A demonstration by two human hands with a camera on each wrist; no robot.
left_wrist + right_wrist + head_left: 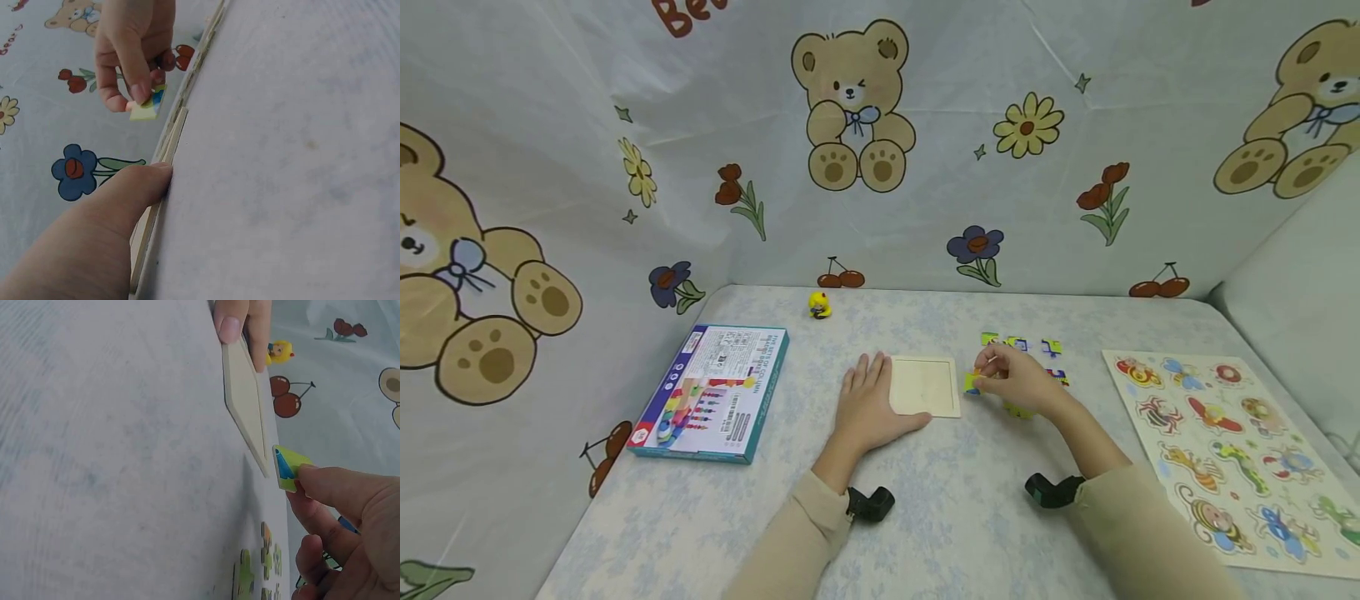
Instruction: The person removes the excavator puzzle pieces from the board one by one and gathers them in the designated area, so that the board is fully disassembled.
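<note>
A square wooden puzzle tray [925, 387] with a raised rim lies bare in the middle of the table. My left hand [874, 408] rests flat along its left side, fingers straight, thumb [153, 178] on the near rim. Just off the tray's right side, my right hand [1018, 379] pinches a yellow-green puzzle piece [289, 467] with a blue patch between thumb and fingertips. That piece is held above the table, tilted, close to the tray's right corner. Several more puzzle pieces [1051, 347] lie behind and under the right hand, partly hidden by it.
At the left lies a boxed game [715, 392] with a printed cover. A small yellow toy figure [820, 305] stands at the back. To the right is a large sheet of cartoon insect pictures [1232, 467]. A bear-print cloth [925, 225] hangs behind the table.
</note>
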